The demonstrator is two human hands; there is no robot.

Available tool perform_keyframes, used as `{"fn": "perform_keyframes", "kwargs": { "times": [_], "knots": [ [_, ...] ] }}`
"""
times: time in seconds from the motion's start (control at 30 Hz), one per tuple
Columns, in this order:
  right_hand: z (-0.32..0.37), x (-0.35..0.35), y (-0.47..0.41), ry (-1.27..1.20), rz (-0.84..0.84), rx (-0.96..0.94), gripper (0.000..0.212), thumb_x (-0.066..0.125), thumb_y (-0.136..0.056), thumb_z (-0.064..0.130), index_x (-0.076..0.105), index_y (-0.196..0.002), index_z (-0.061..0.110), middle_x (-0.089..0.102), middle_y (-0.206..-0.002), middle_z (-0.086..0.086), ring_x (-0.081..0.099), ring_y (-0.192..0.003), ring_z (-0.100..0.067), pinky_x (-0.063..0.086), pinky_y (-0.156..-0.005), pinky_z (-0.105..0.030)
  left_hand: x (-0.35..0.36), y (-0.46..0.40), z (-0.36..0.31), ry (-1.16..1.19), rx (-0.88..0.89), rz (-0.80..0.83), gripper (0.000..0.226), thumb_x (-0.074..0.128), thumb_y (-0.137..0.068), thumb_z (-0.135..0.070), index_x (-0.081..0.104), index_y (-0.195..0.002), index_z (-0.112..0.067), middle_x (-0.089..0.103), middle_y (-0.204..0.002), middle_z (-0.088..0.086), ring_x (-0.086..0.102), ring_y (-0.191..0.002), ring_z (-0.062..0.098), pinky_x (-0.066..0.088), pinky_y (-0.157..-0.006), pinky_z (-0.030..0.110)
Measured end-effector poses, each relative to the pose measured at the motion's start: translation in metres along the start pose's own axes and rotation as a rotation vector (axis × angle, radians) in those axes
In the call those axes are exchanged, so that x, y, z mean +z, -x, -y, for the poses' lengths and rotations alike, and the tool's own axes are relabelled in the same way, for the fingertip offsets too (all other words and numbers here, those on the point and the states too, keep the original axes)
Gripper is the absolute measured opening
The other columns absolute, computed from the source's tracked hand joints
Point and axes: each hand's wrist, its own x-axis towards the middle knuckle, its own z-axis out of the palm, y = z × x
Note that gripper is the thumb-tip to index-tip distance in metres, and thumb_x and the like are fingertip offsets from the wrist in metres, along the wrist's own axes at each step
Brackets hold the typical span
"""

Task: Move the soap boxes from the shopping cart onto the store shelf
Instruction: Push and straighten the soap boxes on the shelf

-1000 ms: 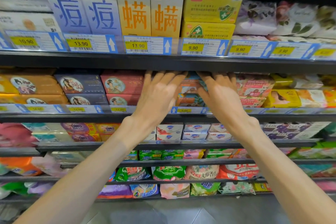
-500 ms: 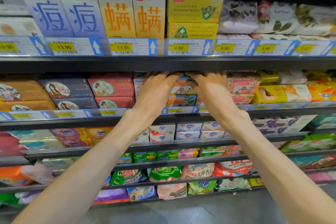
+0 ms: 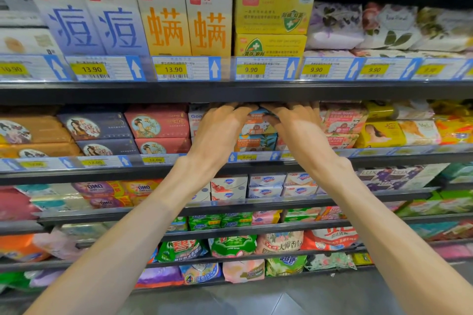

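Note:
Both my hands reach into the second shelf (image 3: 230, 170) from the top. My left hand (image 3: 220, 130) and my right hand (image 3: 294, 128) curl over the top of a stack of blue and orange Goat Soap boxes (image 3: 256, 133), fingertips meeting above the upper box. The fingertips are partly hidden under the shelf above. A lower Goat Soap box (image 3: 253, 143) lies beneath. Pink Goat Soap boxes (image 3: 343, 120) stand just right of my right hand. The shopping cart is out of view.
Red boxes (image 3: 158, 124) and dark blue boxes (image 3: 97, 126) with portrait pictures lie left of my hands. Tall yellow and blue boxes fill the top shelf (image 3: 230, 89). Lower shelves hold white soap boxes (image 3: 266, 184) and detergent bags (image 3: 230, 245). Grey floor shows below.
My fingers have curled tighter and drawn together over the top Goat Soap box. The view has shifted slightly, so the shelves sit further left in the frame.

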Motion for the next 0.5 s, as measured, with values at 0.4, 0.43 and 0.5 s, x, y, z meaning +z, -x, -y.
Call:
{"fn": "perform_keyframes", "kwargs": {
  "times": [0.4,0.43,0.5],
  "knots": [
    [0.007,-0.006,0.014,-0.060,0.091,0.043,0.037,0.066,-0.092,0.027,0.064,-0.127,0.012,0.067,-0.109,-0.014,0.059,-0.103,-0.038,0.044,-0.097,-0.052,-0.011,0.026,0.017,-0.165,-0.112,-0.080,0.034,0.062,-0.096,-0.012,0.063,-0.129,-0.018,0.067,-0.121,0.005,0.059,-0.104,0.033,0.045,-0.092,0.047],
    [0.011,-0.005,0.013,-0.066,0.088,0.034,0.037,0.066,-0.092,0.027,0.064,-0.126,0.012,0.068,-0.109,-0.014,0.060,-0.103,-0.038,0.044,-0.097,-0.052,-0.014,0.030,0.022,-0.212,-0.122,-0.087,0.034,0.064,-0.095,-0.012,0.064,-0.128,-0.017,0.068,-0.121,0.006,0.058,-0.105,0.034,0.043,-0.093,0.048],
    [0.022,0.000,0.009,-0.063,0.079,0.014,0.036,0.067,-0.092,0.028,0.066,-0.126,0.015,0.068,-0.109,-0.012,0.060,-0.102,-0.038,0.043,-0.098,-0.051,-0.016,0.034,0.033,-0.271,-0.121,-0.078,0.037,0.069,-0.090,-0.007,0.065,-0.126,-0.016,0.067,-0.122,0.007,0.057,-0.109,0.036,0.042,-0.095,0.049]
  ]
}}
